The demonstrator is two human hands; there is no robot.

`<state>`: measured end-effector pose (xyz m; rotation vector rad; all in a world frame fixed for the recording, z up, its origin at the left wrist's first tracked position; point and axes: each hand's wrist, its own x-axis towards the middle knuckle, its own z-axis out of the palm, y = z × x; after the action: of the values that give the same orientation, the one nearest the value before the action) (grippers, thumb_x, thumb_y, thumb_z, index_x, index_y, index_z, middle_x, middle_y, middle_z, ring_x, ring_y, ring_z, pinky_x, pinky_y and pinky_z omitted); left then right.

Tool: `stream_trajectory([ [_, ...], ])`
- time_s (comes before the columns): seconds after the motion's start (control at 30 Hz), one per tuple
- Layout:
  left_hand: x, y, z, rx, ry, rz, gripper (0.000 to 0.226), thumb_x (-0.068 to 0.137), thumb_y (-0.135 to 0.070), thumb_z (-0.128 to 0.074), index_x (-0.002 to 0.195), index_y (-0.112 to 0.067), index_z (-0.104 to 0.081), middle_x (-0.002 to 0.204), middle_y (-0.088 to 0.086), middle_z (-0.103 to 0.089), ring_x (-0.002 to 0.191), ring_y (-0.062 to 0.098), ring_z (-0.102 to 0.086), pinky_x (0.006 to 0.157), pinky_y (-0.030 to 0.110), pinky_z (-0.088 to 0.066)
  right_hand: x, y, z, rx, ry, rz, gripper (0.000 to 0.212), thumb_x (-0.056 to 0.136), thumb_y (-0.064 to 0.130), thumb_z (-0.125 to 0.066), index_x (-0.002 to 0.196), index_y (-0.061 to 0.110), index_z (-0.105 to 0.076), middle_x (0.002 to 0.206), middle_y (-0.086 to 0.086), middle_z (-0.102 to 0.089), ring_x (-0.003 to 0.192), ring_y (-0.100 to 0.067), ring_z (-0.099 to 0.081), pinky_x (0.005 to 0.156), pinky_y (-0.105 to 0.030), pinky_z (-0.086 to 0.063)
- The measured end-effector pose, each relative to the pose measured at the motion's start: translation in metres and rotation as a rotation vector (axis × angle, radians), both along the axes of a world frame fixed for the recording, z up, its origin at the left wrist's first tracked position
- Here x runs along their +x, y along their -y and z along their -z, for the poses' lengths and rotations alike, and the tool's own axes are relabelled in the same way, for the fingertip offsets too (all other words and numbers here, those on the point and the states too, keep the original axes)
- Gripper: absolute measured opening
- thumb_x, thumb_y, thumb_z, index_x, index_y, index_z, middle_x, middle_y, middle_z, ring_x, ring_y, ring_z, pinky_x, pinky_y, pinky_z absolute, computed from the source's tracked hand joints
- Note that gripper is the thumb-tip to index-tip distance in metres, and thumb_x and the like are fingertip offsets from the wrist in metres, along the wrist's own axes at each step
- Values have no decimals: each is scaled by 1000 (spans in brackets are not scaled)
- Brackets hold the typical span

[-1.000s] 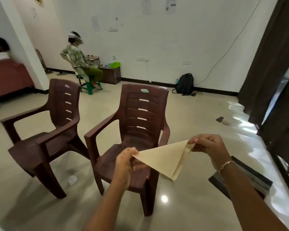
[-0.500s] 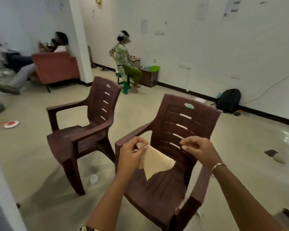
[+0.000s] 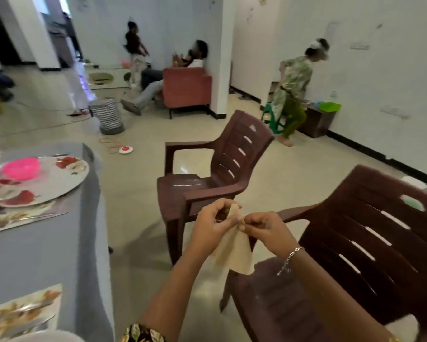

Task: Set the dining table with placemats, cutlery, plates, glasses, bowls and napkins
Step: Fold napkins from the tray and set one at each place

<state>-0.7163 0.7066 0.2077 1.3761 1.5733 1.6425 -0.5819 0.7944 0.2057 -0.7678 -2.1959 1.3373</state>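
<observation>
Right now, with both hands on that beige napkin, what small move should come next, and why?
Probably carry the beige folded cloth napkin leftward to the grey-clothed table. The left hand and right hand both pinch its top corner, it hangs folded, and the round silver plate there has no napkin visible beside it.

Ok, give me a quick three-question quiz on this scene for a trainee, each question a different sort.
1. True or false: the left hand and the right hand both pinch the top of the napkin.
2. Short answer: what colour is the bowl on the plate?
3. Multiple choice: the plate lies on A) a placemat on the table, B) the floor, C) a sofa.
Key: 1 true; 2 pink; 3 A.
</observation>
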Motion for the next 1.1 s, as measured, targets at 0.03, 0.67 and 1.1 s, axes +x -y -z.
stream_trajectory([
  [0.03, -10, 2, 1, 3, 28, -26, 15, 74, -23, -67, 88, -21, -68, 78, -9, -68, 76, 1, -62, 67, 17, -49, -12, -2, 0, -19, -10, -37, 31, 75, 35, -69, 72, 4, -68, 69, -20, -61, 67, -20, -52, 65, -37, -42],
  [0.67, -142, -24, -4, 11, 1197, -395, 71, 84, -65, -36, 99, -5, -72, 98, 16, -69, 83, 26, -65, 74, 38, -51, -218, -50, 15, 1115, -340, -254, 9, 73, 11, -63, 79, 13, -69, 78, -3, -61, 70, -21, -57, 65, -28, -44],
  [1.1, -219, 33, 6, 139, 1163, -412, 41, 70, -6, -57, 110, 2, -58, 105, 21, -68, 98, 39, -65, 88, 54, -49, -328, -58, -22, 318, -198, -449, 31, 86, 39, -54, 102, 17, -67, 100, 11, -57, 97, -3, -50, 80, -14, -35],
])
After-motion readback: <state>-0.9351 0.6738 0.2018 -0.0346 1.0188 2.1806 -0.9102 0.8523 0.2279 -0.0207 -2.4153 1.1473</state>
